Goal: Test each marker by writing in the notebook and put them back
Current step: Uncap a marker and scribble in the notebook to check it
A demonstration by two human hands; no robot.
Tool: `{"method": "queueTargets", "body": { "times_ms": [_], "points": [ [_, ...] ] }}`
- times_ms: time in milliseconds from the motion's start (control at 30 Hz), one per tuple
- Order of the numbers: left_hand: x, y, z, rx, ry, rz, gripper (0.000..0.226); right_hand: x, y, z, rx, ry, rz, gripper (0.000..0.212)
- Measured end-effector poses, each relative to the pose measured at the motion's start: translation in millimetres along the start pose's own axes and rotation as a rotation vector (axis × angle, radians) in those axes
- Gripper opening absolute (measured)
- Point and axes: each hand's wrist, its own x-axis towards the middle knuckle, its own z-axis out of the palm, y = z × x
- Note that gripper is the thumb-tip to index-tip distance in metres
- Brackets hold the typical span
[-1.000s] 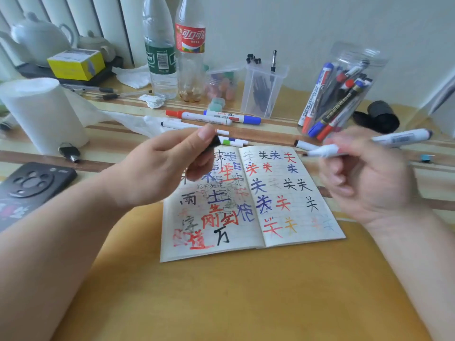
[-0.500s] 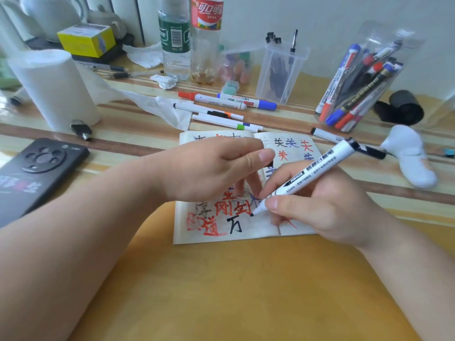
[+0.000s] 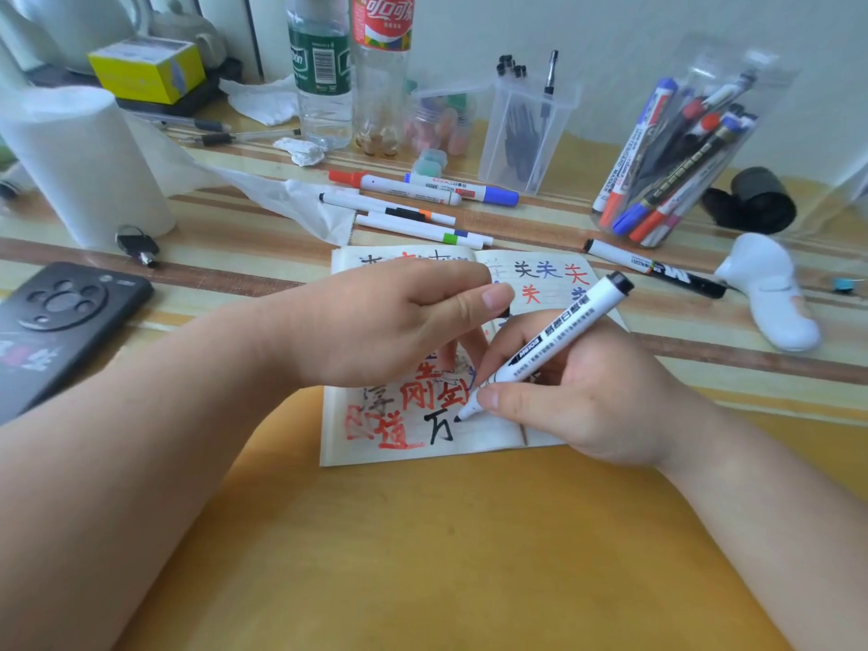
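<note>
Right over the notebook's [image 3: 469, 451] left page, the right hand [image 3: 577, 397] pinches a white marker [image 3: 554, 343] in a writing grip. Its tip is down on the paper just beside a black character near the bottom edge. The left hand [image 3: 375, 326] sits above the notebook's middle, thumb and fingers pinching something small and dark. I'm guessing it's the cap [image 3: 505, 313], but it's mostly hidden tbh.

My worry is that the page is crammed with ink, so a fresh stroke could land on old marks and tell you nothing. I can't tell if anything pins the notebook either, so it might skid mid-stroke. The marker jar [image 3: 676, 148] waits beyond the notebook's right page.
</note>
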Motion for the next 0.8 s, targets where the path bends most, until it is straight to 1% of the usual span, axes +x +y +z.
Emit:
{"method": "queueTargets", "body": {
  "times_ms": [100,267,367,400,467,567,700,800],
  "points": [
    [0.3,-1.4,-0.1,0.018,-0.006,-0.001,0.055,0.3,-3.0,-0.1,-0.025,-0.010,0.027,0.009],
    [0.7,-1.6,-0.4,0.039,-0.028,0.007,0.052,2.5,1.8,-3.2,-0.027,0.055,0.071,0.016],
    [0.9,-2.2,-0.1,0.040,-0.026,0.002,0.052,0.5,3.6,-4.6,0.089,0.052,0.047,0.007],
    [0.9,-2.3,-0.2,0.037,-0.024,0.001,0.051,-0.5,4.3,-4.7,0.118,0.053,0.029,0.008],
    [1.0,-2.4,-0.1,0.030,-0.018,0.003,0.047,-1.2,5.6,-3.5,0.101,0.056,0.007,0.010],
    [1.4,-2.7,-0.2,0.028,-0.014,0.008,0.043,-1.9,6.0,-1.4,0.006,0.061,-0.013,0.011],
    [1.8,-3.6,0.1,0.029,-0.022,0.005,0.049,-3.2,5.2,-2.1,0.049,0.028,-0.021,0.006],
    [0.8,-3.1,0.0,0.016,-0.017,0.000,0.050,-4.6,5.7,-2.7,0.071,-0.010,-0.038,0.011]
  ]
}}
